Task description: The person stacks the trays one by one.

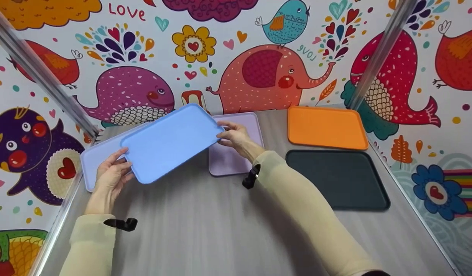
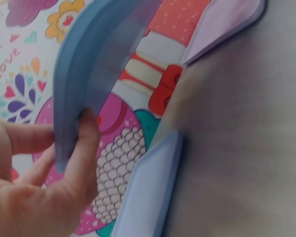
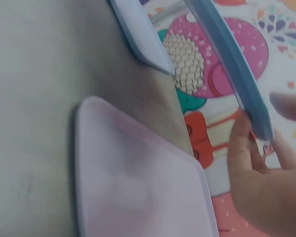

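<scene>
A blue rectangular tray is lifted off the table and tilted, its right end higher in the head view. My left hand grips its left end; in the left wrist view the fingers lie on both sides of the tray's rim. At the opposite end, my right hand holds the edge, with fingertips against the rim in the right wrist view. A pale periwinkle tray lies partly hidden behind the blue one. Below my right hand rests a lavender tray, partly covered by hand and blue tray.
On the right of the table lie an orange tray at the back and a dark tray in front, partly behind my right sleeve. Metal posts and a patterned wall stand behind.
</scene>
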Demonstrator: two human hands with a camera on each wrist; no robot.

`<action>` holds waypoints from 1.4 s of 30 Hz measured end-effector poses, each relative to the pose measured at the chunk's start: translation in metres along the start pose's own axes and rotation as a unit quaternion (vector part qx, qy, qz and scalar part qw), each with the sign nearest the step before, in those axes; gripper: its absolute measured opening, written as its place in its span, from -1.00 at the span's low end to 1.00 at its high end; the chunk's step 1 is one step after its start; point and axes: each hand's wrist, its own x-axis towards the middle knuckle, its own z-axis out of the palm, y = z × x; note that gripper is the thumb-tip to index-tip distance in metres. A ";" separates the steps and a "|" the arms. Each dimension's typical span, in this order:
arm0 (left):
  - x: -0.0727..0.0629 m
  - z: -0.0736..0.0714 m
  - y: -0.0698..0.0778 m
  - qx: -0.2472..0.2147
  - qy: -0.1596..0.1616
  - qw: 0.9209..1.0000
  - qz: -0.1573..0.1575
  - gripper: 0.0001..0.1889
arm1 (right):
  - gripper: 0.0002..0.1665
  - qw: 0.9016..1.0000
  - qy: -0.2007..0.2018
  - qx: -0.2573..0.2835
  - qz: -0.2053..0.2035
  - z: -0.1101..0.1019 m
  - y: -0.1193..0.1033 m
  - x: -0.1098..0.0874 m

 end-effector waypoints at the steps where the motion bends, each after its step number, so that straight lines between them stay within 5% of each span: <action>1: 0.000 0.004 -0.001 -0.002 0.014 1.000 -0.002 -0.32 | -0.23 1.000 0.011 0.013 -0.011 0.004 0.003 -0.001; 7: -0.001 0.025 -0.014 -0.031 0.071 0.997 0.017 -0.29 | -0.14 0.992 0.093 0.040 -0.071 0.033 0.026 -0.012; 14: -0.001 0.050 -0.031 -0.027 0.096 0.992 0.074 -0.25 | 0.08 0.982 0.156 0.017 -0.103 0.071 0.050 -0.033; 21: -0.001 0.068 -0.039 -0.063 0.105 0.988 0.090 -0.29 | 0.22 0.983 0.152 0.015 -0.098 0.093 0.057 -0.045; 31: -0.002 0.075 -0.041 -0.060 0.102 0.989 0.092 -0.30 | 0.22 0.982 0.160 0.036 -0.088 0.093 0.056 -0.043; 42: 0.004 0.074 -0.033 0.017 0.116 0.989 0.093 -0.51 | 0.26 0.983 0.159 0.043 -0.079 0.085 0.045 -0.038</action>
